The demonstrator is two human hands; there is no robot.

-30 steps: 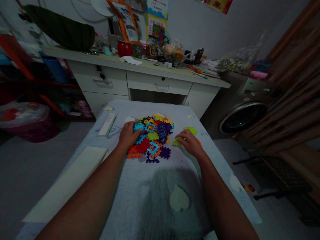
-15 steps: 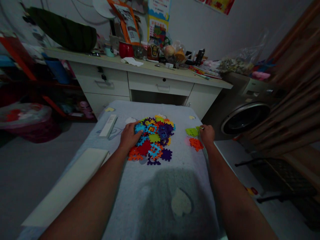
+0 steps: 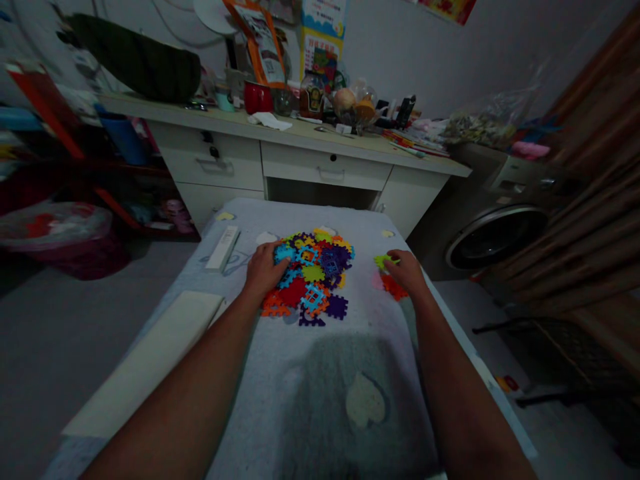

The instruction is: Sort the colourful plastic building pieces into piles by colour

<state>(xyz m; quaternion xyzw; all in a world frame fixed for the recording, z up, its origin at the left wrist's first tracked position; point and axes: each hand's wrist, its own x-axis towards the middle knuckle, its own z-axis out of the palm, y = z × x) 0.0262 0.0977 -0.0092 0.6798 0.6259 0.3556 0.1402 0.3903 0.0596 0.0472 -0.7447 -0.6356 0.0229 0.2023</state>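
Observation:
A heap of colourful plastic interlocking tiles with notched edges (image 3: 313, 273) lies in the middle of the cloth-covered table (image 3: 300, 373). My left hand (image 3: 265, 268) rests against the heap's left side, thumb and fingers apart, touching a light-blue tile (image 3: 286, 253). To the right, away from the heap, my right hand (image 3: 406, 268) has its thumb and fingers closed on a green tile (image 3: 383, 261), part of which they cover. Orange tiles (image 3: 394, 287) lie just below that hand, partly hidden by it.
On the table's left side are a small white box (image 3: 223, 249) and a long white board (image 3: 145, 360). Behind the table stands a white desk (image 3: 210, 157) crowded with jars and bags. A washing machine (image 3: 485, 220) is at the right, a lined bin (image 3: 65, 243) at the left.
My right hand has moved left over the green tiles and now covers more of them and the orange ones. My left hand stays at the heap. The view has shifted slightly.

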